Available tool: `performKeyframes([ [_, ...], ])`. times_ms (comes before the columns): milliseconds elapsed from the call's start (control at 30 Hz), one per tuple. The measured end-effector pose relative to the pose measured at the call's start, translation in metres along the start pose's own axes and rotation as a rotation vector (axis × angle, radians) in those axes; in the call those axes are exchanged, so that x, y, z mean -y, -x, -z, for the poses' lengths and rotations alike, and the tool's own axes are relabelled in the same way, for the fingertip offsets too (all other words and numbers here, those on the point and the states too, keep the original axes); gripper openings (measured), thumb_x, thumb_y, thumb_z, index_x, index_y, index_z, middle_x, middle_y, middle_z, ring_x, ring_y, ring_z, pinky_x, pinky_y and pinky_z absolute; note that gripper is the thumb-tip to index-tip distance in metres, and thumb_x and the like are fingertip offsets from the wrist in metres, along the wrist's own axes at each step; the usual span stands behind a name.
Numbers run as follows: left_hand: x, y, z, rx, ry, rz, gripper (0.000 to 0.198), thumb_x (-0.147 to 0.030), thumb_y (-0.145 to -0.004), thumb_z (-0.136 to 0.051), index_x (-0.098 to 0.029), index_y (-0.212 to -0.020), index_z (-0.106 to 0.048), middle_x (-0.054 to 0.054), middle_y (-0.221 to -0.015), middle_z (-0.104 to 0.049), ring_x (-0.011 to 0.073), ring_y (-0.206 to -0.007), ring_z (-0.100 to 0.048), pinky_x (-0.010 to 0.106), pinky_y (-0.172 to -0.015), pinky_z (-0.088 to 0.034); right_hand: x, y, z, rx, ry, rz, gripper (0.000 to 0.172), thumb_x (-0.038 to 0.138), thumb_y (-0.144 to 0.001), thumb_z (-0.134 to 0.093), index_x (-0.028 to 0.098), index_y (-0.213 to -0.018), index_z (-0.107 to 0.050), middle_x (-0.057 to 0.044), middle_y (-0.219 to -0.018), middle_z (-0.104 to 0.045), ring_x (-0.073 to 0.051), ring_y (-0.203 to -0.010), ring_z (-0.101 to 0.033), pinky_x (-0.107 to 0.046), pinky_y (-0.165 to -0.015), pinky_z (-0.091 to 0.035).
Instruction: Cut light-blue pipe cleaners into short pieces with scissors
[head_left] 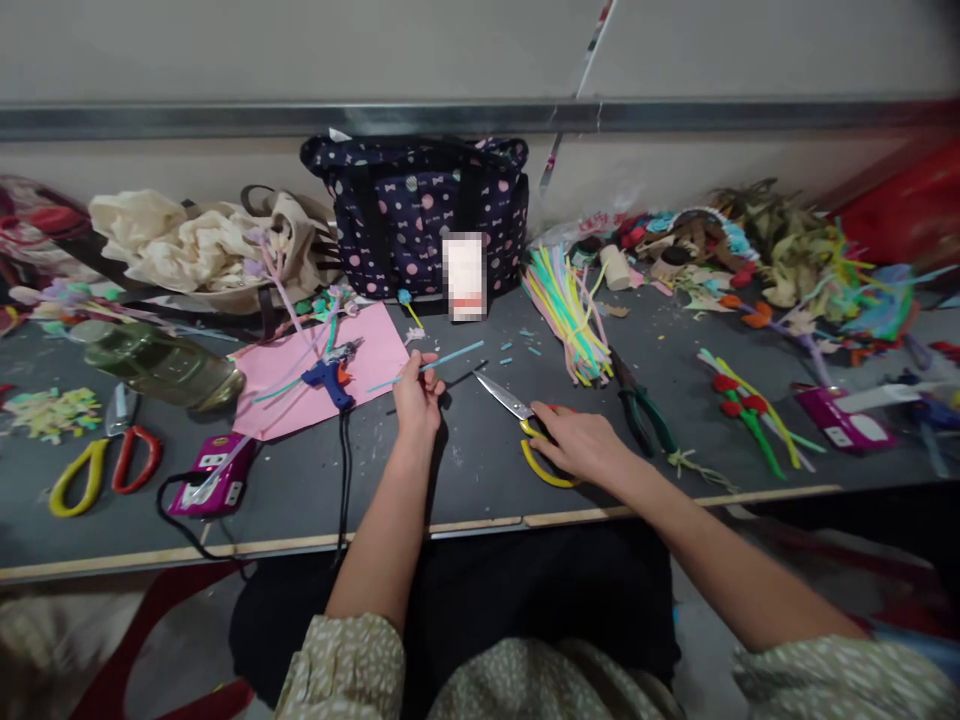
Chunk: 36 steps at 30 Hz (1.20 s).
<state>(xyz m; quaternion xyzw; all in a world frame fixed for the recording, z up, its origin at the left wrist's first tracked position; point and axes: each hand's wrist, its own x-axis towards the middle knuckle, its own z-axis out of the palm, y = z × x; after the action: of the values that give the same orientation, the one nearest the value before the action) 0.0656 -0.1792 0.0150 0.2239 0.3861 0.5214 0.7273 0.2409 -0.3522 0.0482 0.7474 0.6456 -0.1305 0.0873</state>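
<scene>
My left hand (417,396) is closed in a pinch on a thin light-blue pipe cleaner (453,356) that slants up to the right over the dark table (480,470). My right hand (581,443) rests on the yellow-and-red handles of a pair of scissors (504,398), fingers curled over them. The scissor blades lie on the table and point up-left toward the left hand. Small blue offcuts (517,348) lie just beyond the blades.
A blue glue gun (328,377) lies on pink paper (315,372), its cord going down over the table's front edge. A polka-dot bag (420,210) stands at the wall. Coloured pipe cleaners (568,310), green pliers (641,405), second scissors (101,465), a purple power strip (214,478) and craft flowers (746,405) surround.
</scene>
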Motion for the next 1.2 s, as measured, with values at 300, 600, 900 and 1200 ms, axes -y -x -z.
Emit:
performKeyframes([
  [300,0.000,-0.003,0.002,0.001,0.009,0.008,0.031,-0.040,-0.086,-0.069,-0.015,-0.068,-0.065,-0.008,-0.045,-0.033,0.0036,-0.039,-0.028,0.018,-0.041,-0.024,-0.019,-0.079,0.023,-0.329,-0.060,-0.118,0.028,0.028,-0.099,-0.047,0.014,-0.113,-0.066,-0.020,-0.113,-0.066,-0.031,-0.104,-0.064,-0.037,-0.084,-0.047],
  [600,0.001,0.000,0.000,0.029,0.026,0.009,0.032,-0.042,-0.084,-0.071,-0.013,-0.070,-0.065,-0.008,-0.046,-0.033,0.0033,-0.039,-0.028,0.017,-0.041,-0.024,-0.036,-0.148,0.011,-0.383,-0.099,-0.181,0.032,0.018,-0.099,-0.038,0.012,-0.111,-0.066,-0.020,-0.112,-0.066,-0.030,-0.103,-0.061,-0.037,-0.084,-0.046],
  [900,0.001,0.000,0.000,0.009,0.010,0.008,0.037,-0.049,-0.084,-0.070,-0.015,-0.070,-0.065,-0.008,-0.047,-0.032,0.0038,-0.040,-0.027,0.017,-0.041,-0.024,-0.039,-0.156,0.010,-0.361,-0.147,-0.108,0.026,0.016,-0.095,-0.043,0.014,-0.102,-0.068,-0.018,-0.107,-0.067,-0.028,-0.096,-0.061,-0.035,-0.081,-0.044],
  [1200,0.001,0.000,0.000,0.001,0.015,0.017,0.031,-0.041,-0.085,-0.070,-0.014,-0.069,-0.065,-0.008,-0.045,-0.033,0.0038,-0.039,-0.027,0.018,-0.042,-0.023,-0.036,-0.144,0.008,-0.380,-0.272,0.098,0.047,-0.001,-0.086,-0.039,0.012,-0.122,-0.067,-0.016,-0.119,-0.066,-0.024,-0.112,-0.059,-0.033,-0.096,-0.044],
])
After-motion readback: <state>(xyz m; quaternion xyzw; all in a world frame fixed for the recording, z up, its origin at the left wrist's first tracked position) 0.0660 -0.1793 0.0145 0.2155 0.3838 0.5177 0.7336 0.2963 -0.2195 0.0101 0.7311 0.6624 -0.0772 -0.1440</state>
